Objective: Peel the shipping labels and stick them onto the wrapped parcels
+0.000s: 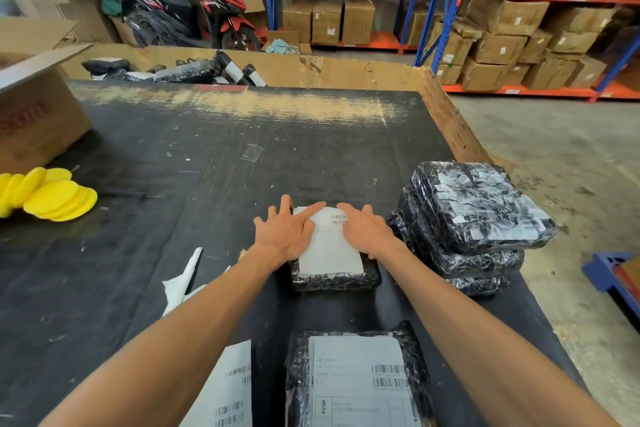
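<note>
Head view: I see left hand and right hand, fingers straight and spread, pressing flat on white rectangular shipping label atop black plastic-wrapped parcel, mid black tabletop. Stack of unlabelled black wrapped parcels just right. Labelled wrapped parcel nearer me. Loose label sheet beside it. Yellow round pads far left.

The left hand and right hand cover both side edges of the shipping label, whose print is too small to read. Nearer than the hands, a labelled parcel and loose label sheet run off the bottom edge. Left of the left hand, the yellow pads and cardboard box are cropped.
</note>
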